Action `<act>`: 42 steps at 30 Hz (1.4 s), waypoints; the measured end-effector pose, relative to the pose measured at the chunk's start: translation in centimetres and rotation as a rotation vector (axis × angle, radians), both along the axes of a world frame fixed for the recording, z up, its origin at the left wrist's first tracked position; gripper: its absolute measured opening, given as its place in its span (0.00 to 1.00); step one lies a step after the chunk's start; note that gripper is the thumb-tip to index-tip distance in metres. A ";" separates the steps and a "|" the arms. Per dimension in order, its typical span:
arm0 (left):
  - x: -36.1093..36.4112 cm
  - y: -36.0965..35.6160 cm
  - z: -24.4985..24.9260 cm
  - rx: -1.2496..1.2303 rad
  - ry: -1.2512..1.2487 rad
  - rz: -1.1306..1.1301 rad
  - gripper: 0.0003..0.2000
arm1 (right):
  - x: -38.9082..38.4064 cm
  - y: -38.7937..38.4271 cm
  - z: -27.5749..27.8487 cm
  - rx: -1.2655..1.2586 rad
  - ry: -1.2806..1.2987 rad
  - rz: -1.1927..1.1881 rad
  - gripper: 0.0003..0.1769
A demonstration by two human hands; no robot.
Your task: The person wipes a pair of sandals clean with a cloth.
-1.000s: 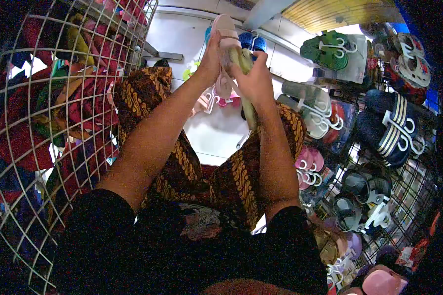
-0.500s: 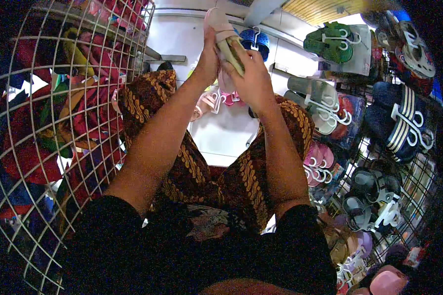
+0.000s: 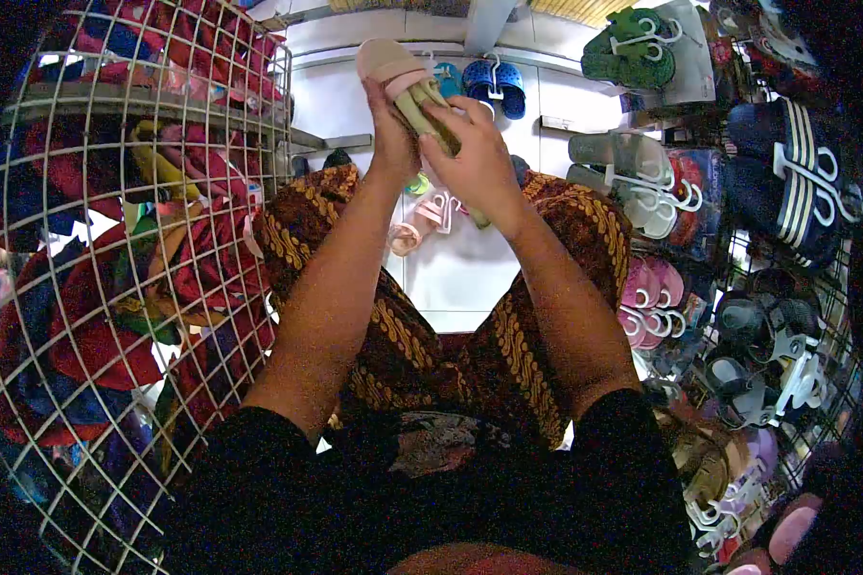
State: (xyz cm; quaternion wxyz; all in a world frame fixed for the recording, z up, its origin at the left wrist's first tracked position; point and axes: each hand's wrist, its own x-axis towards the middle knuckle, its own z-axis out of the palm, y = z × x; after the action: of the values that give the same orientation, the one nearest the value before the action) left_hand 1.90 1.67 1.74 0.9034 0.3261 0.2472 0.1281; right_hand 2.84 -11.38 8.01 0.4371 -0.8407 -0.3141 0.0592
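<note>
Up ahead, over the white tiled floor, my left hand (image 3: 394,142) is closed on a pale pink sandal (image 3: 382,59) with a broad strap, its toe pointing up and left. A pale green, strap-like piece (image 3: 414,112) lies against the sandal; I cannot make out whether it is cloth or part of footwear. My right hand (image 3: 477,156) has its fingers bent over this green piece, pressing or pinching it. The sandal's lower part is hidden behind both hands. Below them, pink sandals on a white hanger (image 3: 435,213) lie on the floor between my knees.
On the left stands a wire grid (image 3: 177,216) with colourful goods behind it. Along the right hang green sandals (image 3: 633,50), grey sandals (image 3: 621,158), striped navy slides (image 3: 798,177) and black sandals (image 3: 753,321). Blue clogs (image 3: 494,86) are ahead, near a grey post (image 3: 490,24).
Both hands and the sandal have shifted slightly left and down in view, and the sandal leans further left. My right fingers have moved along the green piece. The camera view has also shifted.
</note>
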 end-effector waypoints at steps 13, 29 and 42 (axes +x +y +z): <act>-0.4 -1.0 0.6 0.186 -0.018 -0.104 0.42 | -0.1 0.4 -0.5 0.114 -0.116 -0.070 0.18; -0.3 -1.4 -1.1 0.331 -0.051 0.000 0.37 | 0.3 0.8 -0.4 0.050 -0.169 -0.100 0.19; -0.1 0.8 -1.3 0.053 0.033 0.118 0.40 | 1.9 -1.4 -0.3 0.020 0.009 0.184 0.20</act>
State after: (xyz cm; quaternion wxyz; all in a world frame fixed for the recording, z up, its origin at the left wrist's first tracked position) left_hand 1.76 2.47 0.43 0.8811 0.3369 0.2772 0.1826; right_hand 4.78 -12.77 7.71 0.4395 -0.8037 -0.3886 0.0996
